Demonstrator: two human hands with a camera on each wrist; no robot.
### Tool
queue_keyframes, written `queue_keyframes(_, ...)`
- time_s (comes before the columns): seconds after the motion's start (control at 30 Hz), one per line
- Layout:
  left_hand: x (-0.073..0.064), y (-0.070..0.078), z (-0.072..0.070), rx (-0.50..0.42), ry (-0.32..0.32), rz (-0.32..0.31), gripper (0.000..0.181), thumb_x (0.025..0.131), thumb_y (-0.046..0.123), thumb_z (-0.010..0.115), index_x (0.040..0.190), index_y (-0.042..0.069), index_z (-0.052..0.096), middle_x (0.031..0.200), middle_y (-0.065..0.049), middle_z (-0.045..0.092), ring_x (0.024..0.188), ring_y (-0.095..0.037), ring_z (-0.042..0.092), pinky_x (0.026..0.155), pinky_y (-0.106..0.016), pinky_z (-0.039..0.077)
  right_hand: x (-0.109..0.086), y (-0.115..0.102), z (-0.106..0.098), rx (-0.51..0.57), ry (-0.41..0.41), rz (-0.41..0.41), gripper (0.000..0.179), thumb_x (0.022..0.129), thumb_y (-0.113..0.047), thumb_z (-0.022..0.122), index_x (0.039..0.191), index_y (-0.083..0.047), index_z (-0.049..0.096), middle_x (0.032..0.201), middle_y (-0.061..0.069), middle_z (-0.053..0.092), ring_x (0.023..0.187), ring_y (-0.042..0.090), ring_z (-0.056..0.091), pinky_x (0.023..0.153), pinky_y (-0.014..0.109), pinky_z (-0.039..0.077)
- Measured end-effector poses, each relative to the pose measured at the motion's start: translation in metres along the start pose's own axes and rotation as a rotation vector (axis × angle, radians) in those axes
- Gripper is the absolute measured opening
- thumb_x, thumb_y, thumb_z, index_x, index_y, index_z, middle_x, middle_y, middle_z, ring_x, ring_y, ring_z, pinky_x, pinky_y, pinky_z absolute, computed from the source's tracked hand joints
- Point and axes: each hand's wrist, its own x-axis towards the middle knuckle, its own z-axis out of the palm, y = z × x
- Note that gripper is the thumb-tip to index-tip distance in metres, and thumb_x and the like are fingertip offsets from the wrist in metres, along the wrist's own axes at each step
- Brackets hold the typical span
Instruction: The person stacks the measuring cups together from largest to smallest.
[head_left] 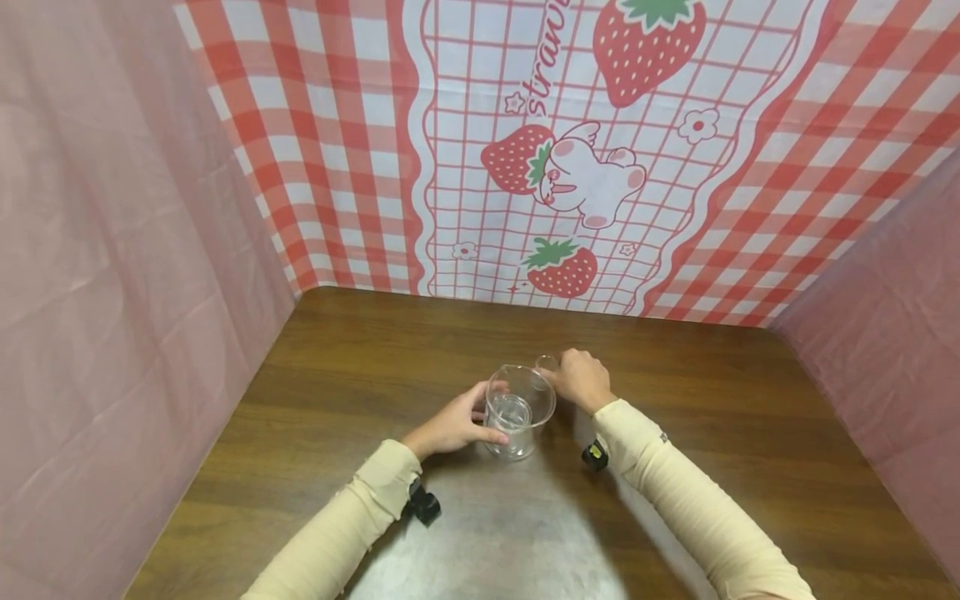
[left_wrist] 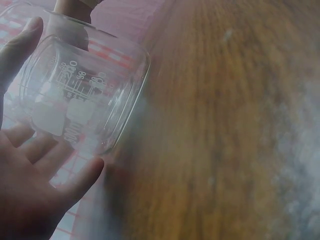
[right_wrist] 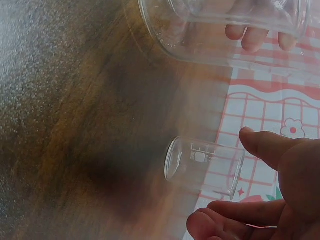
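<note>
A large clear glass beaker stands on the table with a smaller beaker nested inside it. My left hand holds the large beaker from the left, thumb on the near side and fingers round the far side. White volume markings show through the glass in the left wrist view. Just beyond, on the right, is a separate small beaker, upright on the wood. Around it my right hand is spread, thumb by its rim and fingers lower, with gaps to the glass in the right wrist view.
The brown wooden table meets a red-and-white checked cloth with strawberry prints at the back. Pink curtains hang at both sides. Black wrist cameras sit under both cream sleeves.
</note>
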Motion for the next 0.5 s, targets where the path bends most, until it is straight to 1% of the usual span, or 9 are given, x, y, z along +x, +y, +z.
queue_keyframes(0.23, 0.0001, -0.0003, -0.0004, -0.002, -0.002, 0.003, 0.083, 0.078, 0.017, 0.082, 0.144, -0.002, 0.036, 0.150, -0.019, 0.043, 0.132, -0.037, 0.049, 0.107, -0.046, 0.048, 0.0009, 0.0006, 0.0011, 0.017, 0.020, -0.007, 0.048, 0.083, -0.053, 0.067, 0.086, -0.005, 0.073, 0.095, 0.026, 0.072, 0.083, 0.044, 0.069, 0.062, 0.051, 0.056)
queue_keyframes(0.5, -0.0005, -0.0006, -0.0007, -0.009, -0.004, 0.001, 0.084, 0.078, 0.018, 0.082, 0.144, -0.002, 0.036, 0.150, -0.019, 0.042, 0.131, -0.037, 0.049, 0.108, -0.046, 0.047, 0.0012, 0.0009, 0.0014, 0.033, 0.029, -0.010, 0.046, 0.082, -0.052, 0.069, 0.081, -0.006, 0.073, 0.093, 0.024, 0.072, 0.083, 0.043, 0.069, 0.063, 0.050, 0.056)
